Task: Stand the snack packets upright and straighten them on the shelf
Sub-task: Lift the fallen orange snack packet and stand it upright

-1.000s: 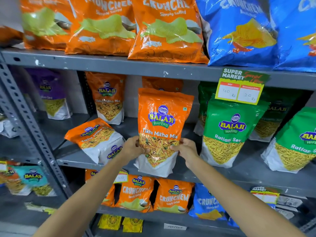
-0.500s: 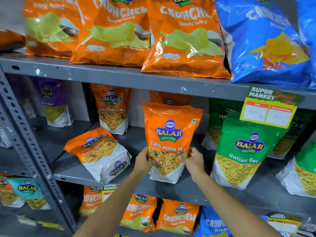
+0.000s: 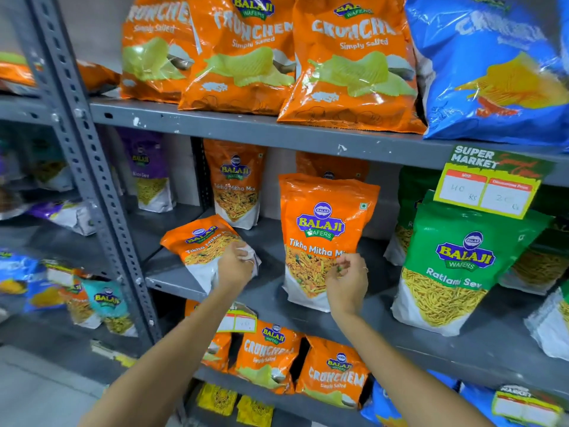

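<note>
Where the grey metal shelf (image 3: 271, 291) runs across the middle, snack packets sit in a row. Above it, big orange Crunchem bags (image 3: 348, 66) and a blue bag (image 3: 498, 66) fill the upper shelf. Green Ratlami Sev packet (image 3: 455, 269) stands upright at right, under a yellow price tag (image 3: 486, 186). Orange Tikha Mitha Mix packet (image 3: 323, 238) stands upright mid-shelf, near the front edge. A second Tikha Mitha Mix packet, the fallen packet (image 3: 203, 251), lies tilted on its back at left, top pointing to the upper left. Another orange packet (image 3: 235, 183) stands at the back, a purple packet (image 3: 149, 174) further left. Left hand (image 3: 235, 266) is on the fallen packet's lower right corner, fingers curled on it; firm grip or not, cannot tell. Right hand (image 3: 348, 278) is just in front of the upright packet's lower right, fingers loosely curled, holding nothing.
</note>
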